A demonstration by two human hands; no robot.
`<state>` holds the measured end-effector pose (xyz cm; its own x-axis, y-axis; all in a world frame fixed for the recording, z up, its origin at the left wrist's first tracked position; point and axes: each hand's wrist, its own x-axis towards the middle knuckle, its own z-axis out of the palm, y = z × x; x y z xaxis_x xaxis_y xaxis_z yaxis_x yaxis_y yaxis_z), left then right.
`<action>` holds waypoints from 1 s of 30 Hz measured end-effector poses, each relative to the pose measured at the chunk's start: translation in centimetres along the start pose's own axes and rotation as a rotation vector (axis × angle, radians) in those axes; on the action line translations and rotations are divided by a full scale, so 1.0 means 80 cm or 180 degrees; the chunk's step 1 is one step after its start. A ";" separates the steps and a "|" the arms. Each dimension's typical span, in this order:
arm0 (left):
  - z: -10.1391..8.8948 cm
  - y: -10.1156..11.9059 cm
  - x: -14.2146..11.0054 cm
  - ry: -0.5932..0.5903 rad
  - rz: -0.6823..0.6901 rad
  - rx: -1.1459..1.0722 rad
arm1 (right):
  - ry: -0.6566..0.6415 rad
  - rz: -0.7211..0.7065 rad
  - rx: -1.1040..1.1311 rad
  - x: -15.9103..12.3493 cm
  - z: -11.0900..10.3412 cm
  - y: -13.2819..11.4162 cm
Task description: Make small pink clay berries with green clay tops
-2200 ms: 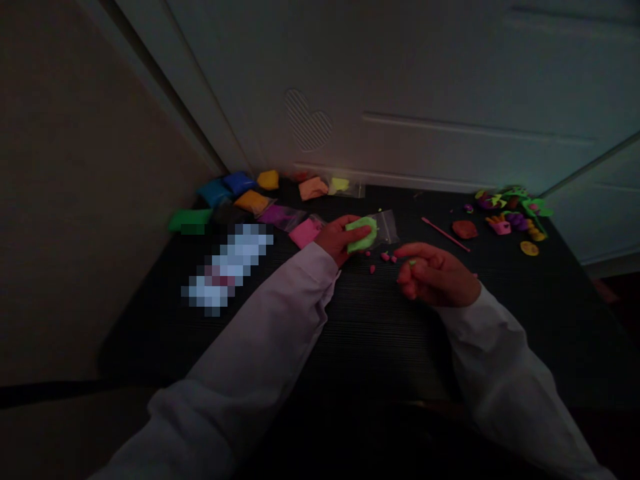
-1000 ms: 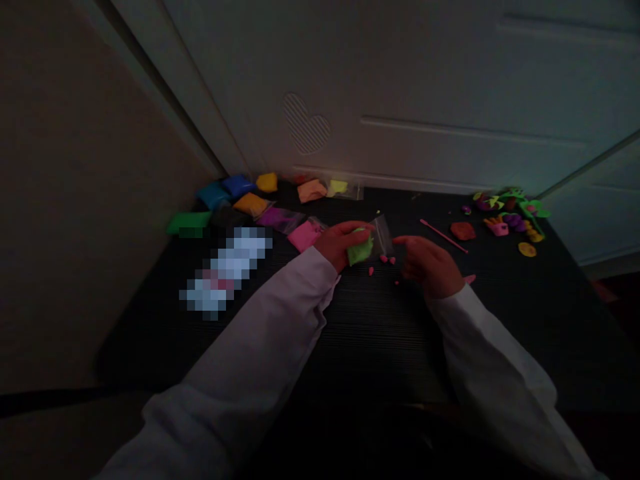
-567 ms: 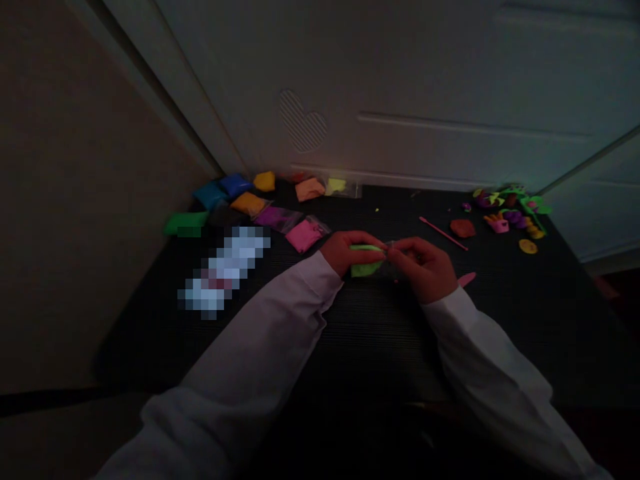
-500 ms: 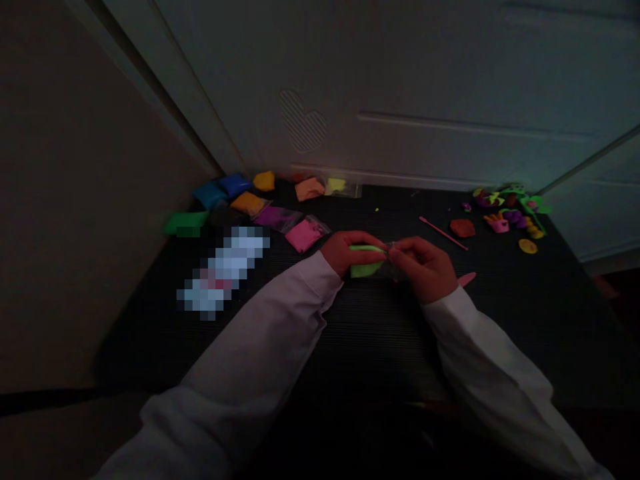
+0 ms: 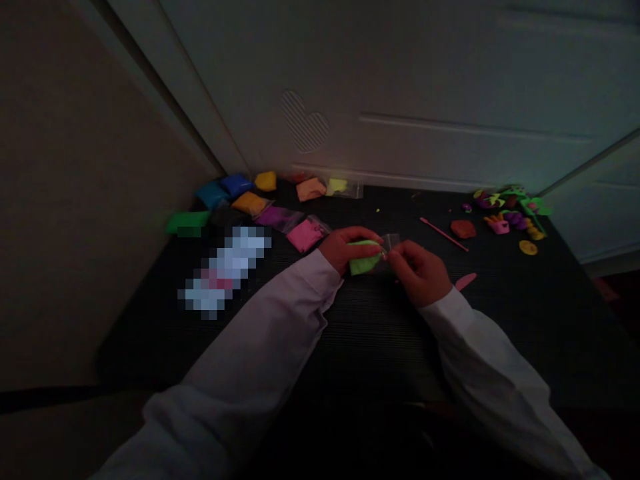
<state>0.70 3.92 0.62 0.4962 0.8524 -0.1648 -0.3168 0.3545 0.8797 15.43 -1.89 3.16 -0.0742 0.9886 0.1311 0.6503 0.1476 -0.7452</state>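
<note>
Over the middle of the dark table, my left hand (image 5: 349,248) is closed around a small clear plastic bag of light green modelling clay (image 5: 364,260). My right hand (image 5: 419,268) pinches the clear end of the same bag, its thumb and forefinger pressed together. The bag's transparent flap (image 5: 392,240) stands up between both hands. Just beyond my right wrist lies a pink clay knife (image 5: 466,281), and farther back a thin pink modelling stick (image 5: 444,234).
Bags of coloured clay, including pink (image 5: 304,235), orange (image 5: 250,203) and blue (image 5: 236,184), lie at the back left. A bright pixelated sheet (image 5: 225,270) is at left. Shaped clay pieces (image 5: 515,213) and a red-brown lump (image 5: 463,229) sit at right. A white panel (image 5: 425,147) rises behind.
My left fingers have shifted on the bag, so more green clay shows. My right hand has moved slightly left and down, and the clear flap now stands up.
</note>
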 end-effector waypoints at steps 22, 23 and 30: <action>-0.006 0.003 0.002 0.0013 0.0029 0.0567 | -0.0312 -0.0175 0.0101 -0.002 0.003 0.004; -0.005 0.003 0.001 -0.0042 0.0059 0.0630 | -0.0243 -0.0173 0.0062 -0.002 0.005 0.004; -0.002 0.003 -0.004 -0.0191 0.0015 0.0559 | -0.0140 -0.0317 -0.0105 -0.002 0.009 0.000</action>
<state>0.34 3.84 0.84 0.5442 0.8275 -0.1383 -0.1758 0.2737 0.9456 14.91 -2.04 2.64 -0.1722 0.9696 0.1740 0.6624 0.2447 -0.7080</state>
